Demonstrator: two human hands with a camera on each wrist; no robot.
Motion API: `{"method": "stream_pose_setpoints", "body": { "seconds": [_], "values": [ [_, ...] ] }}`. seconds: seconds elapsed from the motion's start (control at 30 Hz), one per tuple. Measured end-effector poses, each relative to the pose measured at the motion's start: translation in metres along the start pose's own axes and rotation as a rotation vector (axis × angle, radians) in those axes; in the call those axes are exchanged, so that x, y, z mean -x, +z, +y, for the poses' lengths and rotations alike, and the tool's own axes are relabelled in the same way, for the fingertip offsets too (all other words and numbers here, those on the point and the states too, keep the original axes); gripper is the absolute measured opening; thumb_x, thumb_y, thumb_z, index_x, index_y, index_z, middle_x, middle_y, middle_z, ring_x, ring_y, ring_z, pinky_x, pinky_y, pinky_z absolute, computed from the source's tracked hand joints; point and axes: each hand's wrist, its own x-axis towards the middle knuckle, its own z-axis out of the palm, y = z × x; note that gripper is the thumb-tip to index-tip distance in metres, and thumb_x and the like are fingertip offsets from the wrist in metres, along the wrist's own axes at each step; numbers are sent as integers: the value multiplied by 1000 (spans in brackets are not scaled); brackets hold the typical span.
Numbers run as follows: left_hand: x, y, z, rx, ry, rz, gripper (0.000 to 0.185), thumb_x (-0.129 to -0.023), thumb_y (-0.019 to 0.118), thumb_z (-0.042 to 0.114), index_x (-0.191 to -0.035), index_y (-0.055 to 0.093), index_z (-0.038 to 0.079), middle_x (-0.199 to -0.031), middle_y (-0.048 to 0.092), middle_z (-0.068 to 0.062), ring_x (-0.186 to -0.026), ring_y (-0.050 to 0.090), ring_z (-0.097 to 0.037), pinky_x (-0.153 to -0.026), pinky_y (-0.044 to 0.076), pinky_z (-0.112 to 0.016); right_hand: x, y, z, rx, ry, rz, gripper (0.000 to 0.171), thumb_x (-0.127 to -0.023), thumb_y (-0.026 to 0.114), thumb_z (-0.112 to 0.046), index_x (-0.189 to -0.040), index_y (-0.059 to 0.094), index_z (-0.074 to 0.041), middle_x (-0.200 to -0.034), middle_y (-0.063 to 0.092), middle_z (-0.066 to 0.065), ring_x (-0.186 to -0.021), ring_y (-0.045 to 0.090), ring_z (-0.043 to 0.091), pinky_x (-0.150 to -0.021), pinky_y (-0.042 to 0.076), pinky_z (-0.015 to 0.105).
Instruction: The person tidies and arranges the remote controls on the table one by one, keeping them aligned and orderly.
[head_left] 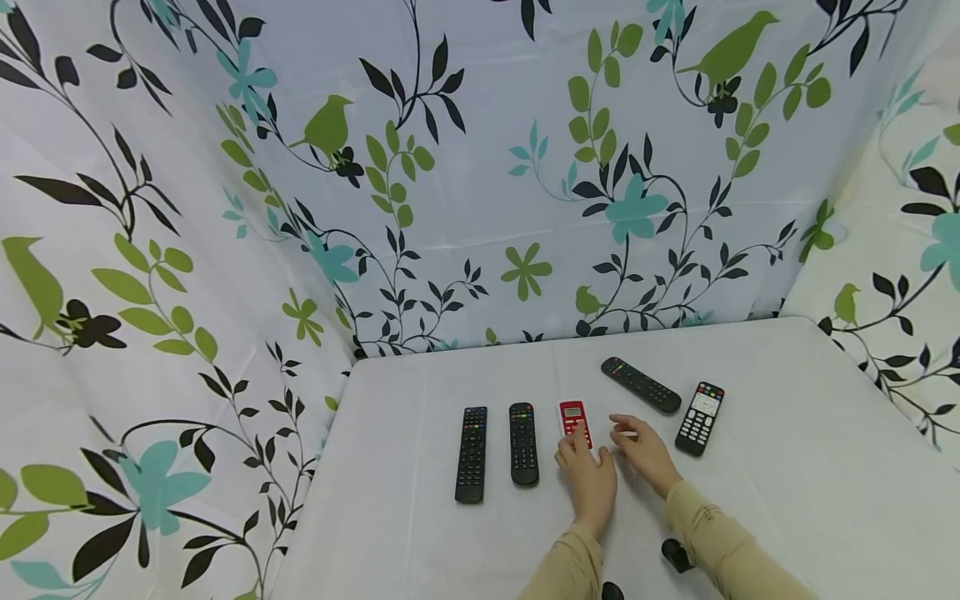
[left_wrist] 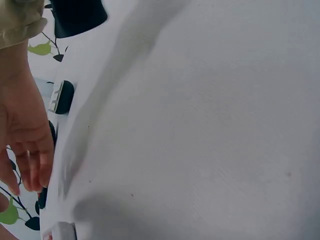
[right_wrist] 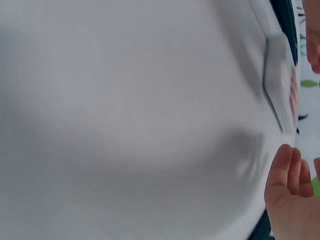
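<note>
A small red remote control (head_left: 572,414) with a light screen lies in the middle of the white table. My left hand (head_left: 588,479) is over its near end, fingers loosely extended and overlapping it in the head view. To the right of it, my right hand (head_left: 643,451) hovers with relaxed fingers pointing toward the red remote. In the right wrist view, the remote's white side (right_wrist: 278,75) shows just beyond the fingertips of the right hand (right_wrist: 290,197). The left wrist view has the left hand (left_wrist: 29,125) at the edge, its fingers hanging loosely with nothing gripped.
Two long black remotes, one at far left (head_left: 471,455) and one nearer (head_left: 523,444), lie left of the red one. Another black remote (head_left: 641,385) lies slanted behind the right hand, beside a black remote with white buttons (head_left: 700,419). Patterned curtains (head_left: 480,208) surround the white table (head_left: 405,467).
</note>
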Motion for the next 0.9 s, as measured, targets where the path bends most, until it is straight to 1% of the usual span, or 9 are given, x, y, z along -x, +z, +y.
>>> {"method": "stream_pose_setpoints", "body": {
  "seconds": [0.07, 0.23, 0.3, 0.4, 0.5, 0.57, 0.7, 0.77, 0.9],
  "values": [
    [-1, 1, 3, 28, -2, -15, 48, -78, 64, 5, -125, 55, 6, -107, 47, -8, -100, 39, -20, -83, 36, -37, -6, -13, -2, -2, -23, -18, 40, -94, 50, -14, -132, 47, 0, -123, 52, 24, -105, 59, 31, -80, 53, 29],
    [-3, 8, 11, 95, 35, -60, 50, -79, 63, 5, -128, 53, 8, -108, 44, -4, -104, 38, -19, -87, 36, -37, -18, -51, -9, 72, -92, -12, 43, -96, 48, -18, -134, 44, 0, -127, 49, 25, -109, 56, 34, -83, 53, 31],
    [-4, 12, 16, 117, 47, -83, 50, -80, 63, 5, -129, 52, 10, -109, 43, -3, -105, 38, -18, -90, 37, -37, -24, -65, -10, 81, -89, 1, 44, -97, 46, -20, -135, 42, 1, -128, 47, 26, -111, 54, 36, -85, 53, 35],
    [-7, 19, 24, 122, 77, -99, 52, -79, 64, 6, -130, 52, 10, -108, 43, -3, -105, 40, -18, -92, 38, -36, -33, -84, -11, 58, -53, 21, 46, -98, 41, -22, -138, 39, 1, -131, 44, 26, -114, 51, 36, -86, 52, 35],
    [-12, 25, 32, 135, 76, -136, 54, -80, 65, 9, -132, 50, 10, -110, 44, -3, -106, 42, -17, -93, 39, -35, -40, -100, -13, 42, -36, 39, 48, -99, 37, -24, -139, 36, 3, -133, 41, 27, -116, 48, 38, -90, 51, 37],
    [-15, 28, 37, 154, 56, -173, 56, -80, 66, 10, -133, 49, 10, -111, 45, -4, -104, 46, -18, -90, 42, -33, -44, -108, -13, 54, -39, 47, 48, -99, 36, -25, -138, 36, 4, -132, 41, 28, -117, 48, 37, -91, 50, 39],
    [-22, 31, 41, 224, -20, -261, 64, -78, 69, 11, -137, 44, 10, -111, 47, -6, -94, 53, -21, -77, 46, -23, -52, -117, -10, 91, -57, 31, 49, -99, 39, -26, -137, 38, 4, -132, 43, 28, -119, 46, 40, -94, 48, 42],
    [-25, 31, 41, 268, -70, -308, 70, -76, 72, 11, -139, 42, 12, -112, 49, -8, -90, 55, -21, -71, 46, -20, -56, -119, -7, 116, -68, 16, 48, -98, 42, -25, -136, 39, 5, -130, 45, 29, -119, 47, 41, -93, 48, 42],
    [-27, 31, 42, 325, -173, -418, 81, -72, 77, 13, -142, 37, 22, -116, 53, -6, -96, 59, -19, -73, 49, -23, -62, -116, -3, 205, -88, -2, 45, -96, 46, -19, -134, 42, 5, -130, 47, 31, -118, 48, 45, -93, 46, 48]
  ]
}}
